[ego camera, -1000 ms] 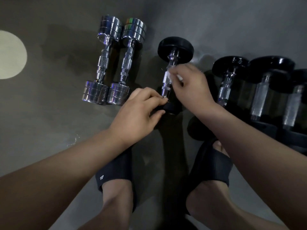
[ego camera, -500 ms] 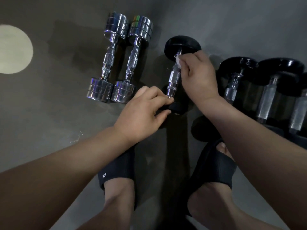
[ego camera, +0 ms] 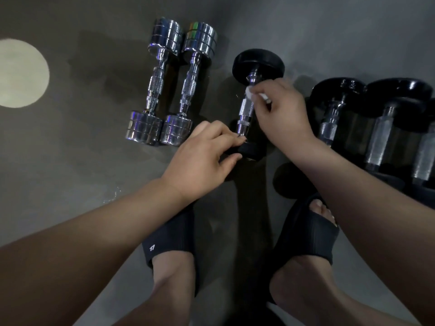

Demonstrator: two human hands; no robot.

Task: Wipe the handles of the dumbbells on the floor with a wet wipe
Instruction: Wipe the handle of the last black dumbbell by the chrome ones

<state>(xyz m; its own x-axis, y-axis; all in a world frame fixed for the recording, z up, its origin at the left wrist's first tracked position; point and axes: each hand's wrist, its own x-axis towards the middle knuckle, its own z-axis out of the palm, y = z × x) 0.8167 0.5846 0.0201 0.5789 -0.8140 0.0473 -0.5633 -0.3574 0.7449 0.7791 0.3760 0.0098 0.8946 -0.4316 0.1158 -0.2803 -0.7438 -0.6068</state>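
Wipe (ego camera: 250,92) sits pinched in our R hand (ego camera: 282,114), thumb & fingertips closed on it, pressed vs the top end of the black dumbbell (ego camera: 259,62) handle (ego camera: 246,111), just above frame centre. Our L hand (ego camera: 202,158) curls fingers & thumb round that dumbbell's near head (ego camera: 250,150), at centre. Two chrome dumbbells (ego camera: 155,89) lie side by side up-left of centre, more black dumbbells (ego camera: 388,128) at the right edge, all on grey floor (ego camera: 70,161).

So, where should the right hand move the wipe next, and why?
Probably draw the wet wipe down the handle toward the near head: the right hand pinches it at the far end, the knurled middle lies bare, and the left hand steadies that head.
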